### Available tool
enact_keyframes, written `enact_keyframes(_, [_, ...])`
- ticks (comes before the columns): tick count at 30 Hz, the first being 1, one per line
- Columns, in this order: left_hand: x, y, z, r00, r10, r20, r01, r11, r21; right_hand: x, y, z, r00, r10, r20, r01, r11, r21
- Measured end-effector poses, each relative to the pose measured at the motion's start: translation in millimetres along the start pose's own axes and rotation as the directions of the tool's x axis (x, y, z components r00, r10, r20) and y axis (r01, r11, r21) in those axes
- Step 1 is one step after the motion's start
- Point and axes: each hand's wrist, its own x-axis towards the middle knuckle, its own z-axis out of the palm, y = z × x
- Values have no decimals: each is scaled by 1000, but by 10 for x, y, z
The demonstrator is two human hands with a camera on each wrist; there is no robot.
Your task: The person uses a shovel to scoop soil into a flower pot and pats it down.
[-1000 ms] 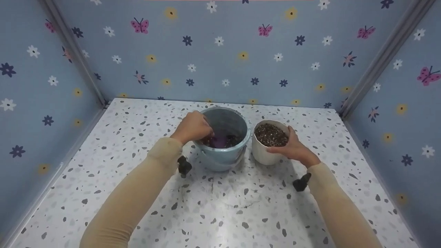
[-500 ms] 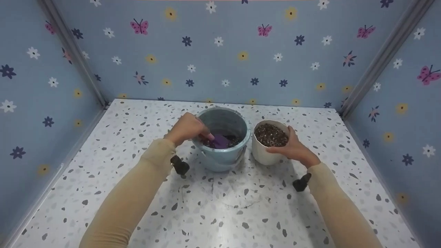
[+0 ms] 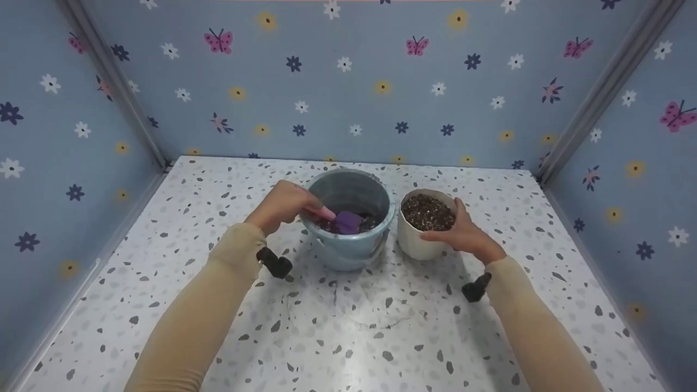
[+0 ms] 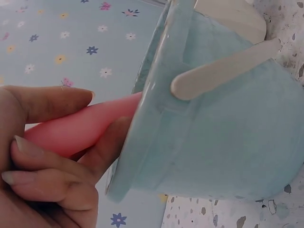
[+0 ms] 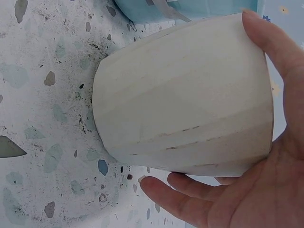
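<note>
My left hand (image 3: 283, 202) grips the pink handle (image 4: 90, 124) of a small garden trowel at the left rim of a light blue bucket (image 3: 348, 253). The trowel's purple blade (image 3: 348, 222) lies inside, low against the dark soil there. To the right of the bucket stands a cream flower pot (image 3: 416, 244) filled close to its rim with brown, white-flecked soil (image 3: 428, 212). My right hand (image 3: 464, 231) holds this pot from its right side, thumb near the front rim and fingers around the far side. In the right wrist view, the pot's ribbed wall (image 5: 185, 99) shows small dark smudges.
The bucket's pale handle (image 4: 223, 71) hangs down its side. Dark crumbs of soil (image 5: 88, 114) lie on the speckled white tabletop (image 3: 348, 337) around the pot. Blue flowered panels (image 3: 348, 81) enclose the table at the back and both sides.
My left hand has drawn back leftward from over the bucket, and the trowel's pink handle has come into sight. Its purple blade shows more plainly. The right hand stays on the pot.
</note>
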Motion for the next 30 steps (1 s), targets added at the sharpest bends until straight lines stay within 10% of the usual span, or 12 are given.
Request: enact_keyframes(30, [-63,-142,-39,992,79,-96,-100,966,-237,6,3,-16,1000,-6,21,6,1000,3])
